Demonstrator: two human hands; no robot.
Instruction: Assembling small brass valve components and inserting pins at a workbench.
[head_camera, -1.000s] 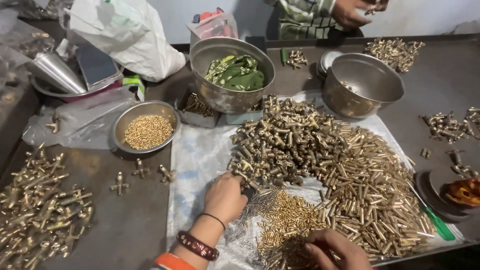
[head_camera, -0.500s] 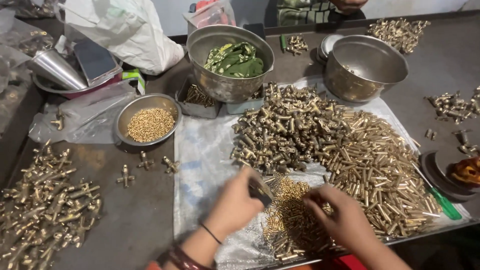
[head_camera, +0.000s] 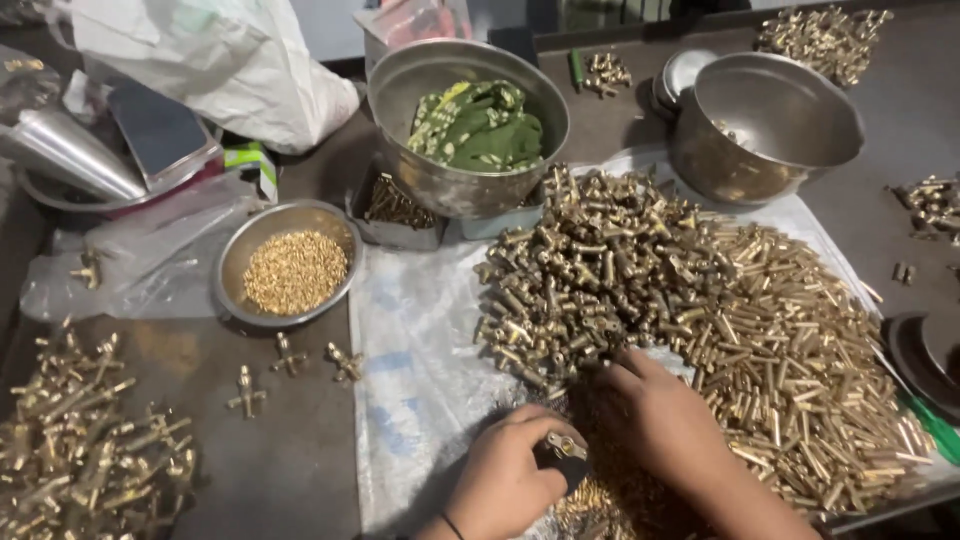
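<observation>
Left hand (head_camera: 505, 480) is pinching a small brass fitting (head_camera: 566, 446) at the near table edge. Right hand (head_camera: 668, 432) is lying curled over small brass pieces (head_camera: 610, 495), grip unclear. Brass heap (head_camera: 690, 320) is crowding behind; beyond, cloth-filled steel bowl (head_camera: 470, 135), empty pot (head_camera: 765, 125).

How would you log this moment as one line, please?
left hand: holds brass fitting | right hand: on small brass pieces

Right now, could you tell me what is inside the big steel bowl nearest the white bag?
The bowl holds a crumpled green patterned cloth. Bare steel shows around it; anything under the cloth is covered and cannot be seen.
</observation>
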